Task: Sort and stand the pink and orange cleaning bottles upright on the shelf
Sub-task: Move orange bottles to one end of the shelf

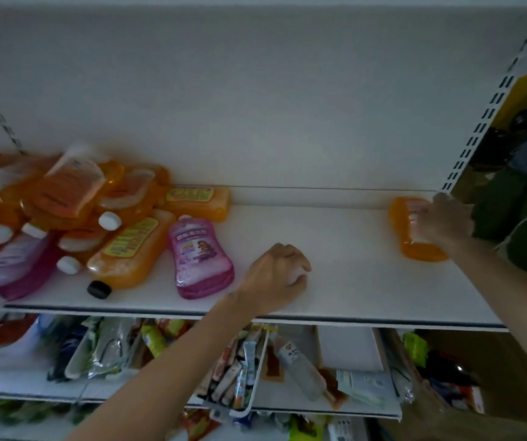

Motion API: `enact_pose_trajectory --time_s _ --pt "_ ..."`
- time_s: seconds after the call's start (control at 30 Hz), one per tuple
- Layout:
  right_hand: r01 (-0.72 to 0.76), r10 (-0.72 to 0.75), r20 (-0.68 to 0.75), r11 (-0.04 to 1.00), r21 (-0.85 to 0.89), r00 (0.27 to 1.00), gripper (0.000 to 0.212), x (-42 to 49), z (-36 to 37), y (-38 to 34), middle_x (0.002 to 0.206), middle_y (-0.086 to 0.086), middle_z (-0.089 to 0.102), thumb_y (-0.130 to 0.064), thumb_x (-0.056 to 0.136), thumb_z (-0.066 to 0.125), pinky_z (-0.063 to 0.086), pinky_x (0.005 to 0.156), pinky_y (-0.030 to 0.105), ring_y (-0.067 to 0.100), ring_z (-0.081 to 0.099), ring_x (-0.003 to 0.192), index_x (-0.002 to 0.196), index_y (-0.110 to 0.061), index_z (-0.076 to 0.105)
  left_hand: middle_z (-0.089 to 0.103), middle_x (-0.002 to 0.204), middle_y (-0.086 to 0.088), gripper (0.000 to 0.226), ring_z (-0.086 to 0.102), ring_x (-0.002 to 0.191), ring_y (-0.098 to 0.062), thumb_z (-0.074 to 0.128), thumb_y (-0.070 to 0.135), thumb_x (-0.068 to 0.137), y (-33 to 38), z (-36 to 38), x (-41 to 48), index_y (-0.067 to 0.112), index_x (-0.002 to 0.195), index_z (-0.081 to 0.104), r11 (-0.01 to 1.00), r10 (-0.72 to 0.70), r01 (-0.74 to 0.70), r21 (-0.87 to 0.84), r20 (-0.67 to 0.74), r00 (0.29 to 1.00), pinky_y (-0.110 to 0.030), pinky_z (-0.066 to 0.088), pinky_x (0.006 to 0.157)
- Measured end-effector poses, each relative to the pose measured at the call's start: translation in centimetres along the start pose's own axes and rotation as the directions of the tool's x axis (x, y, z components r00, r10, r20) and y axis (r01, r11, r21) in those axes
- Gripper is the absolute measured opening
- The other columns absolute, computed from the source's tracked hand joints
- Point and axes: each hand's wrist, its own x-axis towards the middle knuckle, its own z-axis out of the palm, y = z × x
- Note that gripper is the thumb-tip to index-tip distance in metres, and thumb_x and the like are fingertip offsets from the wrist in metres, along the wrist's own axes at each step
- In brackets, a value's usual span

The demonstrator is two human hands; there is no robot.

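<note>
A heap of orange bottles (pixel 74 192) and a few pink ones (pixel 17 265) lies tumbled at the left end of the white shelf (pixel 335 291). One pink bottle (pixel 201 259) lies flat, apart from the heap, label up. Just right of it my left hand (pixel 276 275) rests on the shelf with its fingers curled under and nothing visible in it. At the far right my right hand (pixel 443 221) grips a single orange bottle (pixel 415 237) by its upper part. Whether that bottle stands or leans I cannot tell.
A slotted upright (pixel 478 125) and dark goods (pixel 517 198) bound the shelf on the right. A black-capped orange bottle (pixel 128 256) lies near the front edge. Below, a lower shelf holds packets and a white wire basket (pixel 256 370).
</note>
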Motion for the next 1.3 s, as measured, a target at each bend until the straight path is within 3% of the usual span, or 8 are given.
enact_pose_trajectory --time_s 0.13,0.27,0.5,0.7,0.8,0.97,1.07,1.3 --pt "0.347 -0.338 -0.18 0.938 0.022 0.924 0.047 -2.2 0.7 -4.2 0.136 0.027 0.04 -0.012 0.089 0.053 0.031 0.1 0.047 0.043 0.035 0.124 0.132 0.003 0.041 0.067 0.093 -0.004 0.018 0.059 0.088 -0.019 0.055 0.015 0.079 -0.7 -3.1 -0.1 0.009 0.089 0.068 0.998 0.057 -0.057 0.005 -0.171 0.984 -0.026 0.046 0.077" --pt "0.48 -0.493 -0.052 0.81 0.336 0.868 0.044 -6.0 1.5 -11.6 0.13 0.019 0.048 -0.014 0.089 0.056 0.041 0.095 0.04 0.033 0.048 0.115 0.13 -0.004 0.045 0.067 0.088 -0.005 0.017 0.061 0.082 -0.02 0.056 0.012 0.076 -2.2 -6.2 -1.0 0.008 0.086 0.069 0.999 -0.053 0.052 -0.01 -0.352 0.935 -0.02 0.042 0.074" --pt "0.397 -0.696 0.305 0.654 0.644 0.65 0.053 -13.3 3.4 -21.8 0.125 0.0 0.047 -0.03 0.088 0.062 0.054 0.074 0.036 0.022 0.058 0.1 0.135 -0.016 0.041 0.049 0.122 -0.01 0.054 0.044 0.114 -0.029 0.064 0.035 0.076 -7.4 -7.9 -5.7 0.016 0.124 0.051 0.858 -0.471 0.514 0.016 -0.374 0.799 -0.032 0.034 0.092" --pt "0.257 -0.671 0.48 0.696 0.67 0.565 0.059 -15.9 6.0 -26.4 0.119 0.0 0.06 -0.052 0.078 0.067 0.052 0.089 0.038 0.019 0.059 0.107 0.126 -0.021 0.05 0.031 0.142 -0.013 0.081 0.024 0.134 -0.027 0.048 0.061 0.073 -8.4 -7.1 -6.8 0.008 0.134 0.037 0.834 -0.529 0.551 -0.027 -0.324 0.784 -0.029 0.017 0.108" --pt "0.219 -0.704 0.469 0.65 0.728 0.533 0.03 -15.9 6.6 -27.0 0.101 -0.003 0.067 -0.038 0.075 0.076 0.051 0.087 0.029 0.014 0.063 0.097 0.098 -0.026 0.061 0.036 0.141 -0.017 0.091 0.025 0.135 -0.031 0.038 0.065 0.063 -8.8 -6.5 -7.1 0.003 0.129 0.046 0.873 -0.48 0.473 -0.122 -0.387 0.787 -0.032 0.017 0.11" --pt "0.105 -0.684 0.33 0.511 0.853 0.651 0.041 -16.6 6.4 -25.5 0.095 -0.008 0.066 -0.025 0.07 0.081 0.051 0.073 0.018 0.007 0.063 0.084 0.106 -0.022 0.06 0.04 0.136 -0.017 0.09 0.033 0.13 -0.031 0.052 0.06 0.065 -9.1 -6.4 -7.1 0.002 0.134 0.04 0.895 -0.445 0.379 -0.235 -0.411 0.796 -0.035 0.028 0.108" --pt "0.231 -0.614 0.141 0.486 0.843 0.776 0.06 -17.1 4.6 -25.1 0.102 -0.011 0.059 -0.023 0.064 0.085 0.048 0.073 0.015 0.0 0.058 0.085 0.113 -0.027 0.049 0.036 0.138 -0.013 0.095 0.035 0.128 -0.025 0.062 0.053 0.073 -8.7 -6.9 -6.3 0.009 0.144 0.018 0.851 -0.483 0.348 -0.394 -0.327 0.812 -0.024 0.034 0.097" --pt "0.433 -0.53 -0.211 0.337 0.836 0.821 0.061 -20.2 0.4 -30.2 0.101 -0.014 0.059 -0.038 0.052 0.084 0.044 0.068 0.011 -0.004 0.057 0.081 0.103 -0.032 0.051 0.056 0.117 0.005 0.088 0.058 0.095 -0.001 0.072 0.026 0.079 -10.6 -12.9 -7.3 0.029 0.144 0.013 0.788 -0.359 0.105 -0.607 -0.314 0.879 -0.008 0.048 0.071"
